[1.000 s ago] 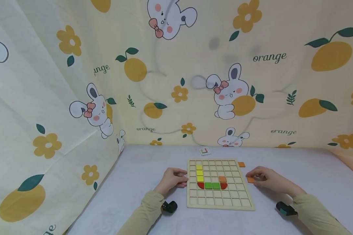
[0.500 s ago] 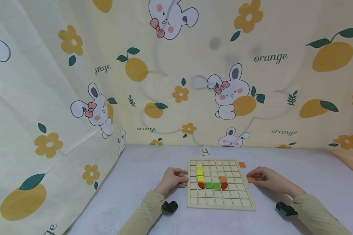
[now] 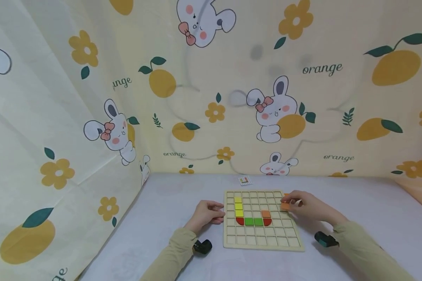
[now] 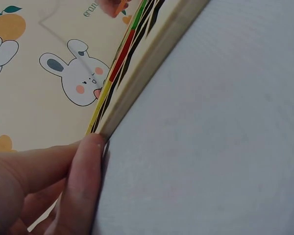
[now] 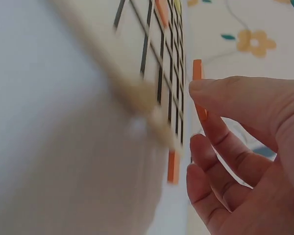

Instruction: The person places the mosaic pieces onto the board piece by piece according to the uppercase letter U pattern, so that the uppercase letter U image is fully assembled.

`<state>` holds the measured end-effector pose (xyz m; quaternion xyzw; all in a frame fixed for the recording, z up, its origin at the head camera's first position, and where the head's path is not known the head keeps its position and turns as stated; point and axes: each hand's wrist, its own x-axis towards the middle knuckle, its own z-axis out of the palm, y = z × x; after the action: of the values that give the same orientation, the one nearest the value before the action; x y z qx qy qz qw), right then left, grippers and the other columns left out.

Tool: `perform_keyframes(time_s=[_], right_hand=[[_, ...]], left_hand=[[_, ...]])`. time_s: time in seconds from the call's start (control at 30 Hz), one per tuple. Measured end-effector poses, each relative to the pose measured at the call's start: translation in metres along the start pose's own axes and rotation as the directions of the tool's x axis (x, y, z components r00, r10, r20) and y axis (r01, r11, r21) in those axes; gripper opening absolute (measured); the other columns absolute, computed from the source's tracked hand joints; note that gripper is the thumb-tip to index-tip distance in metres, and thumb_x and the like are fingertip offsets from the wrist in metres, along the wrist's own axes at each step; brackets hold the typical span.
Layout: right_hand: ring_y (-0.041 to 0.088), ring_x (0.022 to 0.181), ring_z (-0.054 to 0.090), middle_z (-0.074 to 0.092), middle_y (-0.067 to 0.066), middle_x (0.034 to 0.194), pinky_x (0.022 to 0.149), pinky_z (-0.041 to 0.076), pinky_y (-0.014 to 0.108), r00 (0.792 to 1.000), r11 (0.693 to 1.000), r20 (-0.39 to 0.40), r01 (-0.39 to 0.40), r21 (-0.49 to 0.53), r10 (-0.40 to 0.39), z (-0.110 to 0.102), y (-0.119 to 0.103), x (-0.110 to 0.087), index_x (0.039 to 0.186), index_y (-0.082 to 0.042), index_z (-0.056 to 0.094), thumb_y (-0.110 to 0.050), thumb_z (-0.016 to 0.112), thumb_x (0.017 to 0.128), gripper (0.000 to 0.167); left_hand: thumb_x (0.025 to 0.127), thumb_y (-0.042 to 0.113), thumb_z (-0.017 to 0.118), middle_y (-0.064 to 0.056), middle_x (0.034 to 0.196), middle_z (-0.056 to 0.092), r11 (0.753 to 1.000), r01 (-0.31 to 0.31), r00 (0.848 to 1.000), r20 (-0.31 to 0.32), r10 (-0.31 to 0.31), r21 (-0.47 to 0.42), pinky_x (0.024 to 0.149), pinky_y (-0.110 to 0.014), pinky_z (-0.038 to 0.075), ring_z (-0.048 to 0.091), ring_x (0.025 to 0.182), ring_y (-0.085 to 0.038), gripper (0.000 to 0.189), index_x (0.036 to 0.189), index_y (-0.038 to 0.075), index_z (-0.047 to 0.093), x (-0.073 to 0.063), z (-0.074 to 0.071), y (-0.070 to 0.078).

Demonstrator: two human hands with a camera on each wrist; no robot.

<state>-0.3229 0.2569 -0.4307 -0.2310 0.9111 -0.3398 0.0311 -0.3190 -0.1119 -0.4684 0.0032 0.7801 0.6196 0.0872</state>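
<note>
A wooden grid board (image 3: 263,242) lies on the table with colored tiles in an L-like hooked row: yellow squares (image 3: 239,207), two green squares (image 3: 254,221), red rounded corner pieces (image 3: 240,221) and one orange square (image 3: 265,214). My left hand (image 3: 206,212) holds the board's left edge between thumb and fingers. Over the right edge, my right hand (image 3: 311,205) pinches an orange square tile (image 5: 198,73) between thumb and index finger, raised above the board. A second orange tile (image 5: 173,166) lies beside the board's far right corner, mostly hidden by the right hand in the head view.
Behind the board lies a small pattern card (image 3: 245,181) with a matching colored design. A patterned cloth (image 3: 197,128) with rabbits and oranges stands as a wall at the back and left. Each wrist wears a black camera (image 3: 202,247).
My right hand has lifted an orange tile from beside the board and moved left and away from me, over the right edge. The left hand stays in place.
</note>
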Motion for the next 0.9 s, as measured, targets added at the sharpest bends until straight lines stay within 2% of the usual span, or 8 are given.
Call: perform_keyframes(time_s=[0.27,0.57,0.77,0.9], right_hand=[[0.019,0.086,0.052,0.060,0.002,0.098,0.071,0.049,0.026,0.990,0.990,0.045,0.130,0.058,-0.132,0.018,-0.018,0.025,0.114,-0.003,0.065,-0.007,0.068,0.088,0.026],[0.019,0.086,0.056,0.062,0.005,0.100,0.073,0.051,0.027,0.984,0.986,0.087,0.148,0.076,-0.155,0.030,-0.020,0.043,0.112,-0.003,0.065,-0.008,0.070,0.087,0.026],[0.022,0.090,0.059,0.063,0.007,0.106,0.076,0.053,0.031,0.985,0.985,0.084,0.141,0.099,-0.149,0.032,-0.017,0.048,0.111,-0.004,0.066,-0.012,0.072,0.086,0.028],[0.022,0.091,0.058,0.063,0.007,0.105,0.077,0.053,0.029,0.983,0.985,0.100,0.141,0.104,-0.151,0.033,-0.016,0.050,0.112,-0.003,0.066,-0.010,0.072,0.086,0.027]], left_hand=[[0.080,0.001,0.075,-0.009,0.084,0.067,1.000,0.017,1.000,-0.015,-0.017,0.004,0.059,-0.029,0.059,0.067,0.062,-0.015,0.031,0.110,0.003,0.069,0.001,-0.001,-0.001],[0.079,0.002,0.076,-0.008,0.084,0.067,1.000,0.020,1.000,-0.016,-0.020,0.007,0.059,-0.029,0.059,0.067,0.062,-0.015,0.031,0.109,0.003,0.069,0.001,0.001,-0.001],[0.079,0.001,0.076,-0.009,0.084,0.066,1.000,0.015,1.000,-0.005,-0.015,-0.002,0.059,-0.029,0.059,0.067,0.062,-0.015,0.031,0.109,0.003,0.069,0.002,0.000,0.000],[0.080,0.000,0.075,-0.009,0.084,0.066,1.000,0.005,1.000,0.002,-0.005,-0.007,0.059,-0.029,0.059,0.067,0.062,-0.015,0.031,0.110,0.002,0.068,0.001,0.000,0.001]])
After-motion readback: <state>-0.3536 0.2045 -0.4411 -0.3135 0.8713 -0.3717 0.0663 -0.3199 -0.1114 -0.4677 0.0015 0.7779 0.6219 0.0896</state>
